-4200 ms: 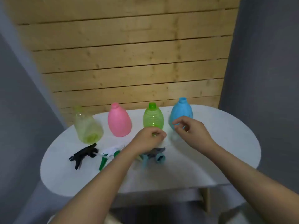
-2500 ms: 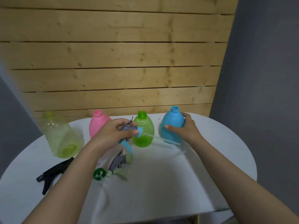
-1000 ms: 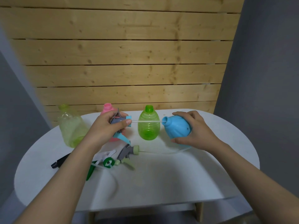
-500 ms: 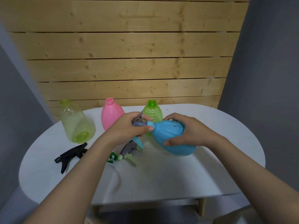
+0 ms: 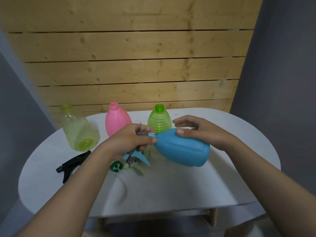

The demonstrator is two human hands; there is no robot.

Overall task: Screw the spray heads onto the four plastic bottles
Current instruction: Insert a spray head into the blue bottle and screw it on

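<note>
- An opaque blue plastic bottle [image 5: 183, 151] with a rounded, faintly ribbed body is held tipped on its side above a white oval table [image 5: 171, 189], its neck pointing left.
- A grey and blue plastic spray head [image 5: 142, 134] sits at that neck, its blue collar against the bottle's mouth; whether it is threaded on cannot be told.
- The left hand [image 5: 131, 142] has its fingers curled round the spray head, thumb along the collar.
- The right hand [image 5: 203, 132] has its thumb pressed on the blue bottle's upper side; the other fingers are loosely spread and lifted above it, only partly closed.
- Three open bottles stand upright at the back of the table: a clear yellow-green plastic bottle [image 5: 77, 130] at the left, an opaque pink egg-shaped bottle [image 5: 116, 122] in the middle, and a translucent green ribbed bottle [image 5: 159, 122] to the right. Whether they contain anything cannot be told.
- A black plastic spray head [image 5: 71, 165] lies on the table in front of the yellow-green bottle.
- Beneath the left hand lie a spray head with a green collar [image 5: 117, 166] and a pale green and grey spray head [image 5: 135, 165], close together.
- Horizontal pale wooden planks [image 5: 136, 65] form the wall behind.
</note>
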